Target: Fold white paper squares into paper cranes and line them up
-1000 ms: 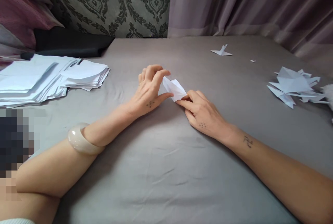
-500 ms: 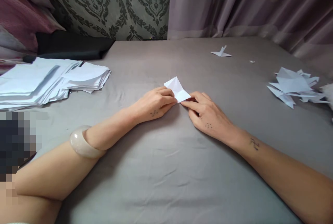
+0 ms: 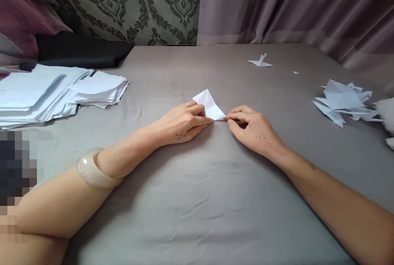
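Note:
A small folded piece of white paper (image 3: 211, 107), with creases across it, lies on the grey cloth in front of me. My left hand (image 3: 187, 122) is closed at its left and lower edge, with fingers pressed on the paper. At its right corner, my right hand (image 3: 250, 127) pinches the tip between thumb and fingers. Part of the paper's left side is hidden under my left fingers. A pale bangle (image 3: 92, 170) circles my left forearm.
Stacks of white paper sheets (image 3: 40, 88) lie at the left, beside a black cloth-like item (image 3: 80, 50). Several folded paper shapes (image 3: 344, 98) are piled at the right. One folded paper bird (image 3: 261, 61) and a paper scrap (image 3: 296, 72) lie toward the back.
My right hand has shifted right to the paper's right corner and now pinches its tip. My left thumb has slid slightly right along the lower edge.

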### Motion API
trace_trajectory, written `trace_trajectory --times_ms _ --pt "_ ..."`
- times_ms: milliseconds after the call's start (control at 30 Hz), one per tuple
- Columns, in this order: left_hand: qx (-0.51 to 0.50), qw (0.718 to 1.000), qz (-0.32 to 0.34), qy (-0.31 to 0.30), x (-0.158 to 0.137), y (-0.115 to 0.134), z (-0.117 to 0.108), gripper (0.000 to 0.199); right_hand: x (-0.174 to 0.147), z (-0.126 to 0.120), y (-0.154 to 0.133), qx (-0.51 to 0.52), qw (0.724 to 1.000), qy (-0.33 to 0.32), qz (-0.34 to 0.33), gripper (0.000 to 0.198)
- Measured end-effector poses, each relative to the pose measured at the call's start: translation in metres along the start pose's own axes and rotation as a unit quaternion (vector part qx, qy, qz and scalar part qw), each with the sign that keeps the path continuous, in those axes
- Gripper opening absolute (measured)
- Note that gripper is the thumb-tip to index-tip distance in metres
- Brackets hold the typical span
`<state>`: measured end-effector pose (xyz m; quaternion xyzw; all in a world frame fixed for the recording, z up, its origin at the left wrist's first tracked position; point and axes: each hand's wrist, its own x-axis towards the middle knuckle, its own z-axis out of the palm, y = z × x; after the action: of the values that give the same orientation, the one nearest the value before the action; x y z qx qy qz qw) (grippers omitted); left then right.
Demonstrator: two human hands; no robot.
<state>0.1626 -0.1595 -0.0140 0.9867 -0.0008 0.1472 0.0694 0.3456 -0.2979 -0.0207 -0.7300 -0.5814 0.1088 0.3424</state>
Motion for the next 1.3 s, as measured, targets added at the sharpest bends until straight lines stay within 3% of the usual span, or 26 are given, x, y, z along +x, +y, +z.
trace_trajectory --times_ms 100,233,600,800,1033,1167,1300 --pt "0.005 1.0 0.0 -0.009 0.001 0.001 -0.001 0.038 0.007 0.0 0.0 0.052 0.996 -0.006 0.067 0.02" --pt "0.014 1.0 0.0 -0.019 0.001 0.001 0.0 0.038 0.014 0.001 0.0 0.07 0.993 -0.01 0.099 0.018" --pt "0.055 0.996 -0.013 -0.069 0.005 0.002 0.001 0.044 0.011 0.003 0.001 0.01 1.0 0.006 0.025 0.012" --pt "0.06 0.994 -0.026 -0.089 0.008 0.004 0.002 0.047 0.01 0.001 0.007 0.012 0.996 0.034 0.083 0.015" --pt "0.077 0.993 -0.044 -0.081 0.017 0.013 0.002 0.048 0.01 0.005 0.009 0.007 0.998 0.039 0.055 0.018" --pt "0.051 0.996 -0.061 -0.038 0.014 0.012 0.006 0.048 0.011 0.008 0.005 -0.004 0.999 0.032 0.042 0.017" --pt "-0.044 0.986 -0.141 0.071 0.006 0.005 0.011 0.041 0.012 0.009 0.001 -0.015 0.999 0.025 0.039 0.018"
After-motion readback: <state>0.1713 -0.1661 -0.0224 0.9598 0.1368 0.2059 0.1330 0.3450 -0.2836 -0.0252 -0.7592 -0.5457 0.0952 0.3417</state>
